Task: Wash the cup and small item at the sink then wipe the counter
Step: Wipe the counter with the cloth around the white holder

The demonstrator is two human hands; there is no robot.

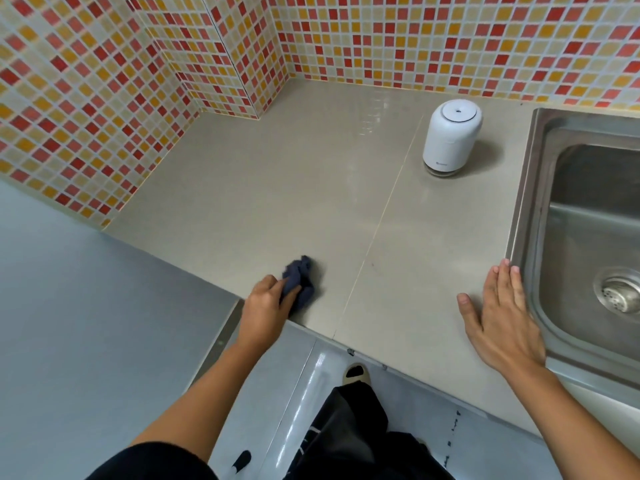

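Note:
My left hand (265, 303) grips a crumpled dark blue cloth (300, 279) and presses it onto the beige counter (277, 188) near its front edge. My right hand (502, 313) lies flat on the counter with fingers apart, its fingertips beside the left rim of the steel sink (585, 216). A white cylindrical cup-like item (450, 136) stands upright at the back of the counter, left of the sink. The sink basin shows only its drain strainer (620, 294).
Mosaic tile walls (145, 74) in red, orange and cream close off the counter at the back and left, with a protruding tiled corner. A seam (381, 216) runs across the counter. Below the front edge are the grey floor and my legs.

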